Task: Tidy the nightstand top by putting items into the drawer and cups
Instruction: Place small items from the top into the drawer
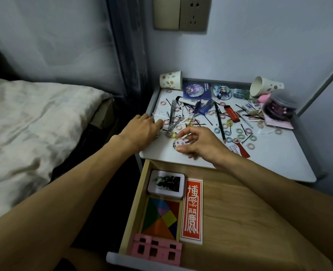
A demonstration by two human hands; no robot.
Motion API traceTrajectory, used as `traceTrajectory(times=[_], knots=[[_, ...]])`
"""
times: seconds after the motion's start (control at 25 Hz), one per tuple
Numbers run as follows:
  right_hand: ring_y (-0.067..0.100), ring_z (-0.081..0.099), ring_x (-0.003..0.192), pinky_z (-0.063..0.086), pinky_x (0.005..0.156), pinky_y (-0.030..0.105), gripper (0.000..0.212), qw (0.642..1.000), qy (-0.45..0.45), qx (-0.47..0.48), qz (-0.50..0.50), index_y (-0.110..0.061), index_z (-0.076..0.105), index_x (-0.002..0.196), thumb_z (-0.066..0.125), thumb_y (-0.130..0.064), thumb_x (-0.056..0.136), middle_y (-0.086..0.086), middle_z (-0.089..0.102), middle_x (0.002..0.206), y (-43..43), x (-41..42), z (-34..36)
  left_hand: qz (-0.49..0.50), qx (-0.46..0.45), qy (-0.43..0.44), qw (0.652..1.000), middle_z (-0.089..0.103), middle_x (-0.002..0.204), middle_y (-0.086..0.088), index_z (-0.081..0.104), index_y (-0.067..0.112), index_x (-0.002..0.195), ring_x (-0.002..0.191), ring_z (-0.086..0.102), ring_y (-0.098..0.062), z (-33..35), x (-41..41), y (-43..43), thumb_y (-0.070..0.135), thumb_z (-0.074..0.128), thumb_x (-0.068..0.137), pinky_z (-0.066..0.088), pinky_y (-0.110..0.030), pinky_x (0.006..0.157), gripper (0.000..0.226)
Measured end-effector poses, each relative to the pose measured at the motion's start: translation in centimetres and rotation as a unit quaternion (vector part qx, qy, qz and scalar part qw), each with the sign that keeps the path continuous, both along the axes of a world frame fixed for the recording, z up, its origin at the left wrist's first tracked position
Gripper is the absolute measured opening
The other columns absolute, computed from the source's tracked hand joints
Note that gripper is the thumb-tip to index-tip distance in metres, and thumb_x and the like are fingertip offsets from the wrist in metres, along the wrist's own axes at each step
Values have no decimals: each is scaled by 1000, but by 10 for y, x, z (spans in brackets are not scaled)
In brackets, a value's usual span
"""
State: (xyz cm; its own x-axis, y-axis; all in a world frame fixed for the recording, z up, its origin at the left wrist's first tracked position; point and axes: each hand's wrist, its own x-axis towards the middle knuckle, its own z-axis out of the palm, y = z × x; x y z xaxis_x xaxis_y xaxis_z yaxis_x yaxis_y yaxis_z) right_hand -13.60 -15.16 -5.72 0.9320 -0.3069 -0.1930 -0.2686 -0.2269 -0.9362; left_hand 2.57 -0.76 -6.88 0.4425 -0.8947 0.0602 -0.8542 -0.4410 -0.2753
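Two cups (171, 79) (265, 88). Right hand (202, 147) fingers (189, 132) pinch one charm (176, 143); left hand (142, 128) hold unclear.

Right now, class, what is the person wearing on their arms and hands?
Nothing visible. The left forearm and right forearm are bare to the picture's edge, without sleeves. The left hand and right hand show no gloves, rings, watch or bracelet.

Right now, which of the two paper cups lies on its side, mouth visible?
The back-right paper cup, beside the clear jar: it lies tipped, mouth facing left. The back-left paper cup shows only its wall.
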Motion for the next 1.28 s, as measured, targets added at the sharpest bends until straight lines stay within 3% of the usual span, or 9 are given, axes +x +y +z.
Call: traceTrajectory(times=[0.12, 0.24, 0.36, 0.48, 0.76, 0.88, 1.04, 1.12, 1.28], knots=[[16, 63, 56, 52, 54, 27, 20, 999, -19, 27, 8, -7, 64, 104, 71, -11, 86, 10, 68, 75, 8, -11, 3, -11, -54, 53, 997, 60, 114, -14, 43, 15, 133, 99, 60, -35, 10, -15, 5, 26, 49, 98, 48, -42, 81, 37], [17, 68, 68, 55, 63, 24, 19, 996, 11, 34, 78, -11, 65, 110, 64, -13, 91, 7, 71, 88, 31, -35, -9, 8, -142, 146, 979, 57, 109, -14, 46, 20, 129, 82, 62, -38, 26, -41, 25, 26, 53, 97, 52, -45, 69, 32], [11, 69, 84, 55, 74, 22, 21, 980, 79, -26, 178, -14, 69, 109, 68, -19, 89, 2, 72, 99, 62, -57, -43, 53, -148, 220, 963, 56, 110, -12, 52, 24, 121, 91, 60, -37, 34, -67, 46, 22, 59, 94, 52, -47, 78, 28], [5, 66, 94, 53, 86, 22, 22, 968, 120, -41, 215, -13, 69, 108, 69, -22, 88, -2, 71, 103, 89, -64, -72, 72, -141, 271, 950, 56, 111, -8, 55, 25, 119, 98, 58, -32, 29, -81, 57, 22, 62, 92, 52, -43, 82, 28], [-5, 65, 78, 51, 71, 14, 22, 955, 103, -107, 255, -12, 74, 100, 75, -26, 83, -5, 73, 93, 121, -57, -99, 93, -127, 312, 937, 58, 110, -7, 58, 24, 117, 99, 60, -28, 11, -75, 62, 22, 64, 91, 52, -38, 81, 26], [-13, 60, 71, 46, 63, 7, 23, 955, 87, -125, 255, -12, 72, 100, 77, -23, 81, -16, 64, 79, 130, -59, -102, 90, -127, 318, 935, 59, 111, -8, 57, 24, 117, 99, 60, -28, 9, -74, 60, 22, 65, 90, 53, -40, 82, 28], [-3, 62, 71, 47, 59, 12, 21, 946, 79, -180, 259, -16, 72, 93, 79, -30, 78, -12, 64, 77, 134, -62, -104, 87, -116, 319, 937, 59, 112, -8, 57, 24, 117, 100, 60, -27, 10, -75, 61, 22, 65, 91, 53, -39, 82, 28], [2, 64, 73, 51, 61, 16, 22, 942, 91, -189, 262, -19, 71, 91, 79, -35, 77, -9, 66, 80, 135, -63, -104, 88, -109, 320, 937, 60, 111, -7, 58, 23, 117, 100, 60, -26, 11, -77, 62, 23, 65, 90, 53, -38, 82, 27], [9, 67, 85, 56, 78, 25, 12, 960, 140, -87, 225, -27, 66, 100, 67, -31, 88, -9, 68, 94, 117, -63, -92, 92, -77, 312, 943, 61, 110, -8, 57, 24, 119, 100, 60, -27, 9, -81, 65, 26, 66, 90, 49, -33, 76, 30]])
